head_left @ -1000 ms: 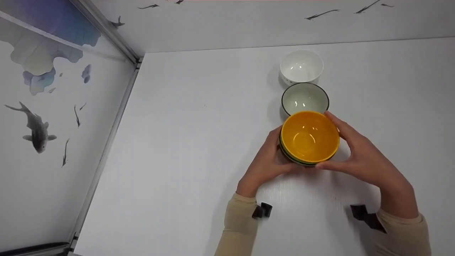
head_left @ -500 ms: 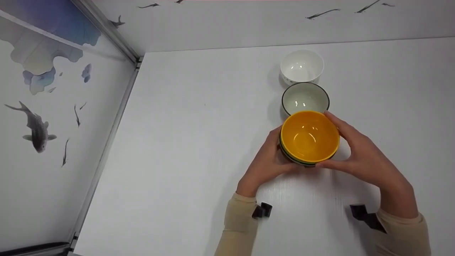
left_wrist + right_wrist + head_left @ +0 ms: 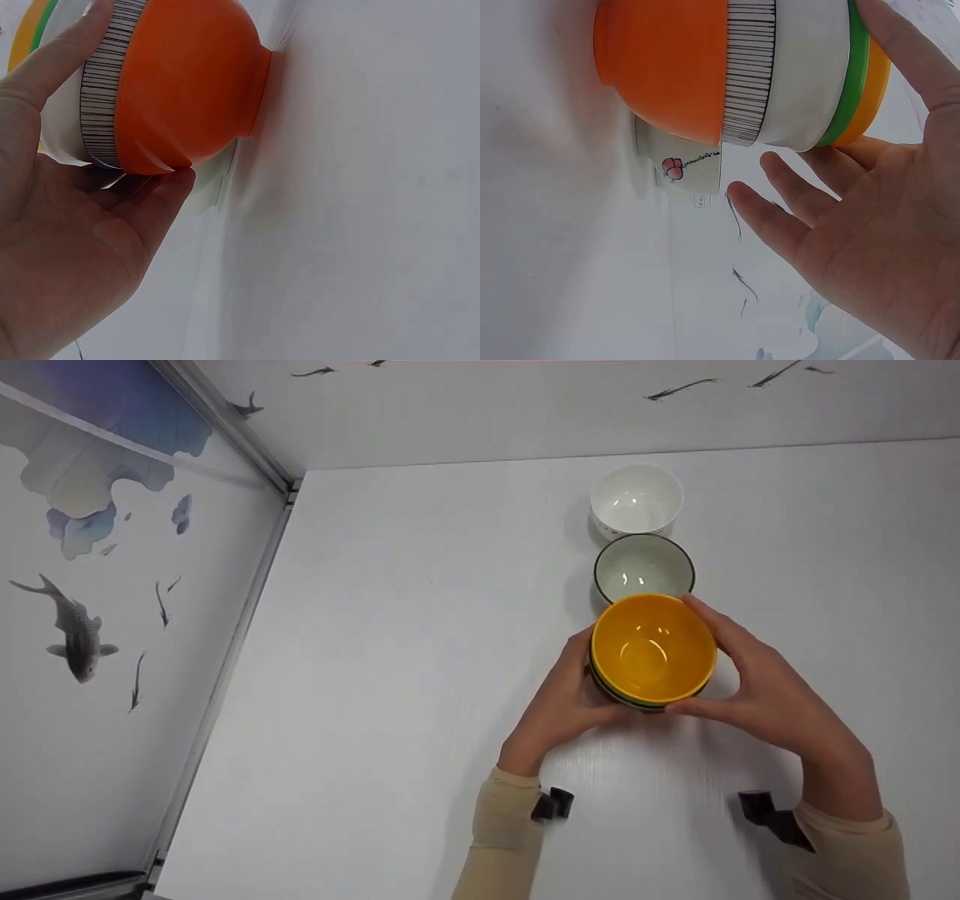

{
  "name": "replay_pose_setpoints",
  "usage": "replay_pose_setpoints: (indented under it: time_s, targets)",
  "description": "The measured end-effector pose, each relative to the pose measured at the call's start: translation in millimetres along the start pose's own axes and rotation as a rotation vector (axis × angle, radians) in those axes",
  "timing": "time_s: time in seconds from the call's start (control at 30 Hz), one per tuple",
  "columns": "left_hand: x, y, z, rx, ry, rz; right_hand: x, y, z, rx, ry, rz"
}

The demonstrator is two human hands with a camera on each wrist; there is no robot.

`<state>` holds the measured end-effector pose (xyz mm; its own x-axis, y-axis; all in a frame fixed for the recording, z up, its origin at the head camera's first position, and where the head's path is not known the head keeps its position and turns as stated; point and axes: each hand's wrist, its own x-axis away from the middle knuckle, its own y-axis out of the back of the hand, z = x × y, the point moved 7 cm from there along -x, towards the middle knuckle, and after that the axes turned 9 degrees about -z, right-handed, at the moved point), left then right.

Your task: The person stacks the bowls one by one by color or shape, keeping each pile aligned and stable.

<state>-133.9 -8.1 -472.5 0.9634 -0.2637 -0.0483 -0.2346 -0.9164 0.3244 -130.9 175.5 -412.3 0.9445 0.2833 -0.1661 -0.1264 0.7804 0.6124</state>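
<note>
Since the earlier frame, no displacement is visible. Left hand (image 3: 555, 701), at 8 o'clock, and right hand (image 3: 772, 694), at 4 o'clock, grip the bowl stack (image 3: 652, 649) on the desk (image 3: 375, 660). Dark-rimmed bowl (image 3: 645, 566): 12 o'clock of stack; white bowl (image 3: 637, 501) beyond.

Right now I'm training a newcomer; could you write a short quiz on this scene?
1. What colour is the inside of the top bowl in the stack? A) white B) yellow C) blue
2. True or false: the left hand and right hand both touch the stack.
3. Order from top to bottom of the head view: stack, white bowl, dark-rimmed bowl.

Key: 1 B; 2 true; 3 white bowl, dark-rimmed bowl, stack.
</note>
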Motion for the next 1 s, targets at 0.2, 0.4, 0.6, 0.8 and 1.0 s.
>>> replay_pose_setpoints:
  time_s: [0.2, 0.4, 0.6, 0.8, 1.0]
  targets:
    - [0.4, 1.2, 0.2, -0.024, -0.002, -0.006, -1.4, -2.0, 0.1, -0.039, -0.011, 0.022]
    - [0.0, 2.5, -0.8, -0.027, -0.001, -0.005, -2.6, -3.5, 0.9, -0.052, -0.012, 0.036]
    - [-1.0, 4.2, -0.4, -0.018, 0.001, -0.016, -4.2, -4.6, 1.3, -0.063, -0.019, 0.054]
    - [-1.8, 0.5, -0.8, -0.015, -0.002, -0.002, -2.4, -1.1, -0.6, -0.072, -0.019, 0.034]
    - [-0.6, -0.3, -1.1, -0.016, -0.001, 0.002, -1.4, 0.3, -0.8, -0.063, -0.020, 0.022]
